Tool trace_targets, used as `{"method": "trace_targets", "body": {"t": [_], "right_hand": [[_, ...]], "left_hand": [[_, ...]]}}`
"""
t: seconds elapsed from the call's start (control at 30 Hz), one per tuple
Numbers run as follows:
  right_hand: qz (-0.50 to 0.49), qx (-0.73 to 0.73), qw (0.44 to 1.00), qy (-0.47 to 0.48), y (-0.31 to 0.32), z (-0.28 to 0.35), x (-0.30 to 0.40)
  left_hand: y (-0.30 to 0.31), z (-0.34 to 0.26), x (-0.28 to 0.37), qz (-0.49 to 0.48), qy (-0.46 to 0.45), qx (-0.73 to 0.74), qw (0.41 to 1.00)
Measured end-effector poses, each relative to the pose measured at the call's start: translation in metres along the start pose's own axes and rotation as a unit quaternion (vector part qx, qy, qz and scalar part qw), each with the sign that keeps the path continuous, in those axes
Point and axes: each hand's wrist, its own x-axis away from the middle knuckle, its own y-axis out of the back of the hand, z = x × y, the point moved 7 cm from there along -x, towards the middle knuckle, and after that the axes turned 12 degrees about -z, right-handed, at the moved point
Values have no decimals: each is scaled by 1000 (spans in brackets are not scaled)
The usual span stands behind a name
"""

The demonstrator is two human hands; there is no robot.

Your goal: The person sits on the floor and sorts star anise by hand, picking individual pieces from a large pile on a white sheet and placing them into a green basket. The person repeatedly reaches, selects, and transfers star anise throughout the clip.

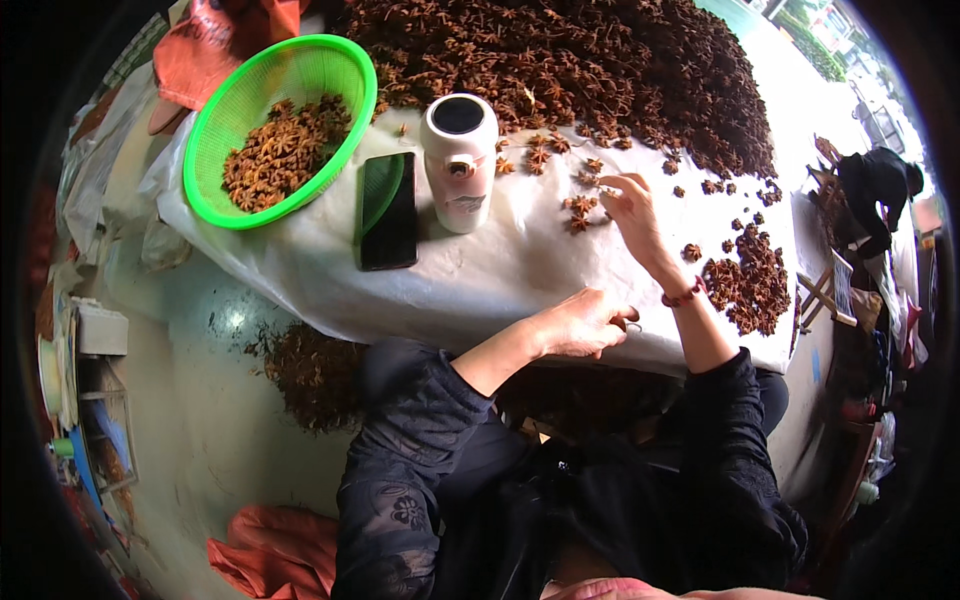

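My left hand (pixel 585 324) is at the table's near edge, fingers curled, with a thin stem-like thing at its fingertips. My right hand (pixel 636 210), with a red bead bracelet on the wrist, reaches over the white sheet (pixel 525 262); its fingertips are at a few loose star anise pods (pixel 580 212), and whether it grips one cannot be told. A large heap of star anise (pixel 570 67) covers the far part of the table. A smaller pile of darker star anise (pixel 754 285) lies to the right of my right forearm.
A green mesh basket (pixel 196 161) holding star anise stands at the left. Beside it are a black smartphone (pixel 388 225) and a white bottle (pixel 461 191). Plant debris (pixel 315 382) lies on the floor at left. Another person (pixel 877 187) bends at the far right near a folding stool (pixel 829 292).
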Motion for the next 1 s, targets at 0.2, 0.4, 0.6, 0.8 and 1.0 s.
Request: {"method": "trace_targets", "body": {"t": [0.2, 0.4, 0.6, 0.8, 1.0], "right_hand": [[31, 85, 973, 215, -58, 45, -40], [134, 233, 939, 214, -121, -16, -80], [118, 221, 926, 283, -114, -3, -88], [87, 186, 934, 292, -80, 1, -35], [154, 80, 964, 202, -24, 43, 29]], "left_hand": [[16, -1, -6, -70, -118, -143, 980], [3, 12, -13, -63, -93, -216, 970], [19, 2, -13, -183, -158, -159, 957], [70, -14, 9, -487, -206, -251, 811], [82, 3, -13, -446, -136, -317, 826]]}}
